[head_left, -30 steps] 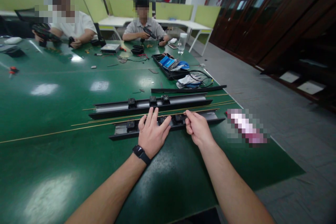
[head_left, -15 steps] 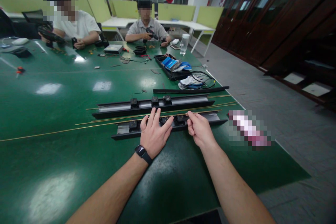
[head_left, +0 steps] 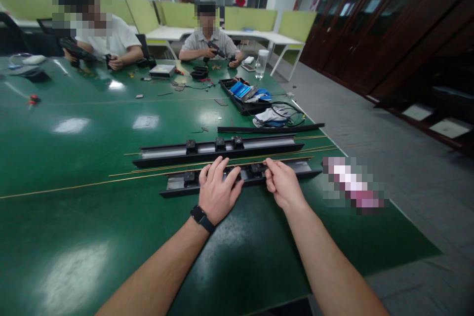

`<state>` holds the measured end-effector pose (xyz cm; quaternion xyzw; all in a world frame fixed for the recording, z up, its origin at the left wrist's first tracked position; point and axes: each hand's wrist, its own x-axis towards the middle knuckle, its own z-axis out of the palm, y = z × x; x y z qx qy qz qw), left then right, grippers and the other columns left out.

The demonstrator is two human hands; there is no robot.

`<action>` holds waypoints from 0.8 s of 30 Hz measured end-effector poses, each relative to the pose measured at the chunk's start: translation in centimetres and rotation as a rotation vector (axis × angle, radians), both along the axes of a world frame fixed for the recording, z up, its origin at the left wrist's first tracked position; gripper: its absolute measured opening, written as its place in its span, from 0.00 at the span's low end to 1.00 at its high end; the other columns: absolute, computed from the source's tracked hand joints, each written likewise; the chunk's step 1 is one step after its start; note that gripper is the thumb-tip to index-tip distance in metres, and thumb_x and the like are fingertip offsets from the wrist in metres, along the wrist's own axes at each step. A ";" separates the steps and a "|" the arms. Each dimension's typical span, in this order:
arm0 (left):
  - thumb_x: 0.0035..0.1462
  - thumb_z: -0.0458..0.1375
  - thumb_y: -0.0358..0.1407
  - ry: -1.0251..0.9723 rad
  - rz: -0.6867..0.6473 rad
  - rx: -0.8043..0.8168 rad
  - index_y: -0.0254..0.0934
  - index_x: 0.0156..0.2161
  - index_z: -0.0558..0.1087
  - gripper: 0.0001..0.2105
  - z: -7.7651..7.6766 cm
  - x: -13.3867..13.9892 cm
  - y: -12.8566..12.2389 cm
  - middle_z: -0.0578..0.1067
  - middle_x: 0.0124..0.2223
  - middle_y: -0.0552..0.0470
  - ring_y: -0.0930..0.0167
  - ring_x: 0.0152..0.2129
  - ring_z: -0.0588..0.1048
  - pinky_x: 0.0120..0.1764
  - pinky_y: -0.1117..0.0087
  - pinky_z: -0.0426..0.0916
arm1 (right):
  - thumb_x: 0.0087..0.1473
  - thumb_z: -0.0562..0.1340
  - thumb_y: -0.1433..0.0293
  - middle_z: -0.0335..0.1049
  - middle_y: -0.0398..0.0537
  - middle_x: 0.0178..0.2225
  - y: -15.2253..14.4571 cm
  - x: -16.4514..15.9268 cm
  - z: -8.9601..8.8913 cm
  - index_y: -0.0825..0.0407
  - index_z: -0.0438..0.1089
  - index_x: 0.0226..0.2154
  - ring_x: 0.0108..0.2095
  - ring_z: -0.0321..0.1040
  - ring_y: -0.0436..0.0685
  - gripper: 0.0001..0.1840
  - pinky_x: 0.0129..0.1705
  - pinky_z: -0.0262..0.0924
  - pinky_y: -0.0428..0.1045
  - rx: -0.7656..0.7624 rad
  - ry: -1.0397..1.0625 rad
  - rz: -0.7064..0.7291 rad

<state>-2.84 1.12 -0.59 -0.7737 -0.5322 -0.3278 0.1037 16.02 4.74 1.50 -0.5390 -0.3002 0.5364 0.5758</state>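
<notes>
In the head view, my left hand (head_left: 217, 186), with a dark watch on its wrist, lies over the near black channel rail (head_left: 177, 183), fingers apart and slightly bent. It covers the middle of the rail. My right hand (head_left: 283, 182) is closed, thumb and forefinger pinching a thin gold-coloured rod (head_left: 289, 159) along the rail's far edge. Black blocks sit inside the near rail, one block (head_left: 189, 177) left of my left hand and another block (head_left: 256, 170) between my hands. Behind lies a second rail (head_left: 259, 146) with three black blocks. More thin gold rods (head_left: 74, 187) lie alongside.
A black strip (head_left: 270, 128) lies beyond the rails. Farther back are a black tray (head_left: 240, 104) with blue items, gloves (head_left: 272, 116) and a clear bottle (head_left: 261, 64). Two people sit across the green table (head_left: 111, 237), holding power drills. A blurred pink item (head_left: 353, 182) lies right.
My left hand's fingers have bent a little and its thumb has drawn back slightly. My right hand keeps its pinch on the rod. The view has shifted slightly.
</notes>
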 end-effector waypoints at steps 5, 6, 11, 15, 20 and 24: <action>0.63 0.57 0.44 -0.010 0.035 0.005 0.50 0.54 0.74 0.15 0.2 -0.1 -0.6 0.70 0.61 0.43 0.57 0.62 0.63 0.61 0.48 0.51 | 0.50 0.70 0.58 0.61 0.36 0.15 0.0 0.0 0.0 0.54 0.70 0.31 0.08 0.48 0.42 0.17 0.08 0.37 0.40 -0.001 0.000 -0.004; 0.63 0.57 0.44 -0.009 0.040 0.000 0.50 0.55 0.74 0.15 0.3 -0.1 -0.7 0.70 0.61 0.43 0.57 0.62 0.64 0.60 0.48 0.52 | 0.50 0.70 0.58 0.61 0.36 0.15 0.0 -0.1 0.0 0.54 0.69 0.31 0.08 0.48 0.42 0.17 0.08 0.37 0.40 -0.002 0.001 -0.005; 0.63 0.57 0.44 0.001 0.020 -0.033 0.47 0.57 0.73 0.18 0.4 -0.1 -1.0 0.70 0.60 0.40 0.57 0.61 0.66 0.62 0.50 0.53 | 0.49 0.70 0.57 0.61 0.36 0.15 0.0 -0.1 0.1 0.54 0.70 0.31 0.08 0.48 0.42 0.18 0.08 0.37 0.39 -0.004 0.003 -0.007; 0.63 0.57 0.45 0.017 0.011 -0.041 0.46 0.59 0.71 0.20 0.1 -0.1 -1.1 0.66 0.64 0.38 0.55 0.64 0.61 0.63 0.48 0.51 | 0.49 0.70 0.57 0.61 0.36 0.15 0.0 -0.1 0.2 0.54 0.70 0.31 0.08 0.48 0.42 0.18 0.08 0.37 0.39 -0.005 0.002 -0.006; 0.63 0.57 0.45 0.039 -0.007 -0.042 0.47 0.61 0.69 0.22 -0.1 -0.4 -1.1 0.62 0.67 0.37 0.55 0.67 0.57 0.63 0.47 0.52 | 0.50 0.70 0.57 0.61 0.36 0.15 0.0 -0.1 0.0 0.54 0.70 0.31 0.08 0.48 0.42 0.18 0.08 0.37 0.39 -0.009 0.003 -0.005; 0.63 0.57 0.45 0.047 -0.015 -0.045 0.49 0.61 0.69 0.22 -0.1 -0.6 -1.0 0.62 0.67 0.37 0.55 0.67 0.56 0.63 0.47 0.52 | 0.50 0.70 0.57 0.61 0.36 0.15 0.0 -0.1 -0.1 0.54 0.69 0.30 0.08 0.48 0.42 0.18 0.08 0.37 0.39 0.000 0.005 -0.008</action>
